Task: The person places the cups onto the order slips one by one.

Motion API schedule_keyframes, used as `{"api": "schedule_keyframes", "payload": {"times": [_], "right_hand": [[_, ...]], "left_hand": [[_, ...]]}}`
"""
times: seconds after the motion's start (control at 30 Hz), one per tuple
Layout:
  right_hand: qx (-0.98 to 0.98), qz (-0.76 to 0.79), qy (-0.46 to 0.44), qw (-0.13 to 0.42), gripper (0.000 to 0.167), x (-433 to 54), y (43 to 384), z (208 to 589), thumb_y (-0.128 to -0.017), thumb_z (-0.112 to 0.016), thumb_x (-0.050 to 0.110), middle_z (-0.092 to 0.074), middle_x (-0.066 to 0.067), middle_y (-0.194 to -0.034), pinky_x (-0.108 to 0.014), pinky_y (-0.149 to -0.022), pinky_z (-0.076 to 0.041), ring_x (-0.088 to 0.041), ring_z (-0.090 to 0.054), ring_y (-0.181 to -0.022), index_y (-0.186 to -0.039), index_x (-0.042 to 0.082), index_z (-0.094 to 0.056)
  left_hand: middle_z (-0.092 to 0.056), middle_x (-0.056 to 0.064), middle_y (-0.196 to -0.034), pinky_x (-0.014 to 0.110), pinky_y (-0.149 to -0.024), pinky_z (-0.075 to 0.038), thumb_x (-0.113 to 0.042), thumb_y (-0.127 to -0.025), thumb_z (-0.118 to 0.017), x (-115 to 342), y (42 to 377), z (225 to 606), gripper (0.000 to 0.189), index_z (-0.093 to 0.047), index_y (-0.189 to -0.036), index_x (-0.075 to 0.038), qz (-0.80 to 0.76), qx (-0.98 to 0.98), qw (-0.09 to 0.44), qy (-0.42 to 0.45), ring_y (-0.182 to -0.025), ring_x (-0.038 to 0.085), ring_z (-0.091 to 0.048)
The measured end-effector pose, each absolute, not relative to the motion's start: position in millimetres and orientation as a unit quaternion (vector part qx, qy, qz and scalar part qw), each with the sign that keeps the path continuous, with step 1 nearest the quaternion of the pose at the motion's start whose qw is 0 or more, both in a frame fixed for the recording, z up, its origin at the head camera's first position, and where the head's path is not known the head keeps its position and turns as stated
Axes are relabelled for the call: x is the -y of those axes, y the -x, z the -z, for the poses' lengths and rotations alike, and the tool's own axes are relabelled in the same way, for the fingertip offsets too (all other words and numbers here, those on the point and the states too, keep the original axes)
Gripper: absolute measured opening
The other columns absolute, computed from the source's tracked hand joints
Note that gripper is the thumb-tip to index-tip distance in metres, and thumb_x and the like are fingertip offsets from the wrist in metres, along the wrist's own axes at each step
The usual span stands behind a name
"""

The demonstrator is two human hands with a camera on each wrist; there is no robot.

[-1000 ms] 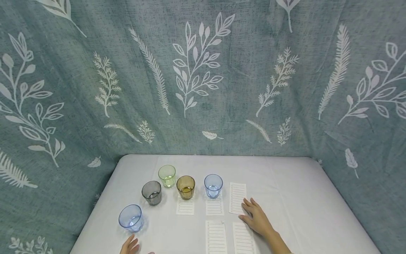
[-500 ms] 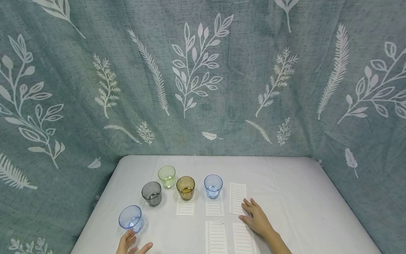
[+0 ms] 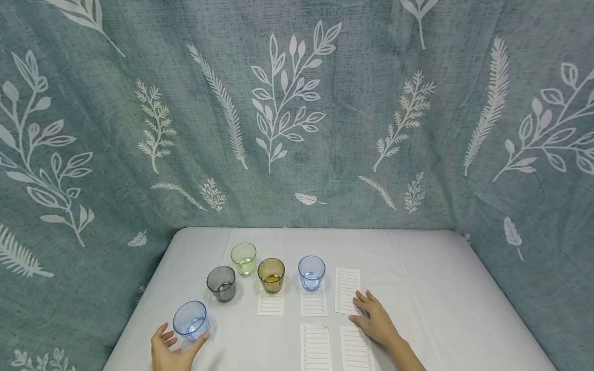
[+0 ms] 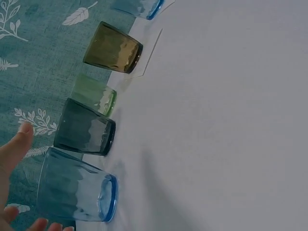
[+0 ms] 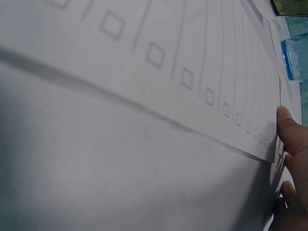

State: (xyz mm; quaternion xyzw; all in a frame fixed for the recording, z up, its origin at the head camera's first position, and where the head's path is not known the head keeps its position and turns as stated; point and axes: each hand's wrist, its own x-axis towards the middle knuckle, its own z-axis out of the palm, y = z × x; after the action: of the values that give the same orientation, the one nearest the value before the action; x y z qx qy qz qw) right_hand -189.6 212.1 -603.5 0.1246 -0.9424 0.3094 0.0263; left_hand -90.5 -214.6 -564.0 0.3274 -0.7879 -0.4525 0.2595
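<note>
At the near left of the table a blue glass stands upright. Just in front of it my left hand has its thumb and fingers spread toward the glass's sides. In the left wrist view, a gap shows between the thumb and that glass; finger contact is hard to tell. My right hand rests with extended fingers at the right edge of a lined paper card. A second lined card lies just below that hand, and the right wrist view shows its row of checkboxes close up.
Behind the near glass stand a grey glass, a green glass and an amber glass. Another blue glass is right of them. Cards lie under the amber and far blue glasses; another card lies nearer.
My left hand has come up from the bottom edge, and its thumb and fingers have spread around the near side of the blue glass. The right hand and the glasses have stayed put.
</note>
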Motion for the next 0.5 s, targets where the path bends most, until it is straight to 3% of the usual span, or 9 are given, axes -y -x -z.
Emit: {"api": "schedule_keyframes", "payload": {"times": [0.07,0.2,0.5], "right_hand": [[0.943,-0.309,-0.123,0.025,0.052,-212,189,603,-0.082,-0.071,0.024,-0.044,-0.019,-0.140,-0.061,-0.106,-0.025,-0.045,-0.028,-0.134,-0.122,-0.006,-0.058],[0.942,-0.310,-0.123,0.026,0.052,-212,190,604,-0.082,-0.072,0.025,-0.044,-0.019,-0.140,-0.061,-0.106,-0.025,-0.045,-0.029,-0.134,-0.122,-0.007,-0.058],[0.940,-0.314,-0.128,0.040,0.053,-213,191,608,-0.081,-0.072,0.025,-0.045,-0.018,-0.139,-0.061,-0.105,-0.026,-0.045,-0.030,-0.133,-0.121,-0.006,-0.058]], "left_hand": [[-0.042,0.036,-0.122,0.060,-0.085,-0.045,-0.019,-0.061,-0.088,216,93,552,0.102,-0.028,-0.139,0.009,0.462,0.798,0.234,-0.310,-0.108,0.048,-0.045],[-0.035,0.038,-0.135,0.062,-0.097,-0.037,-0.020,-0.064,-0.087,223,101,544,0.110,-0.017,-0.145,0.008,0.471,0.814,0.186,-0.283,-0.121,0.052,-0.036],[-0.037,0.036,-0.136,0.057,-0.106,-0.029,-0.016,-0.067,-0.084,230,111,543,0.100,-0.023,-0.141,0.013,0.455,0.833,0.190,-0.253,-0.126,0.051,-0.035]]}}
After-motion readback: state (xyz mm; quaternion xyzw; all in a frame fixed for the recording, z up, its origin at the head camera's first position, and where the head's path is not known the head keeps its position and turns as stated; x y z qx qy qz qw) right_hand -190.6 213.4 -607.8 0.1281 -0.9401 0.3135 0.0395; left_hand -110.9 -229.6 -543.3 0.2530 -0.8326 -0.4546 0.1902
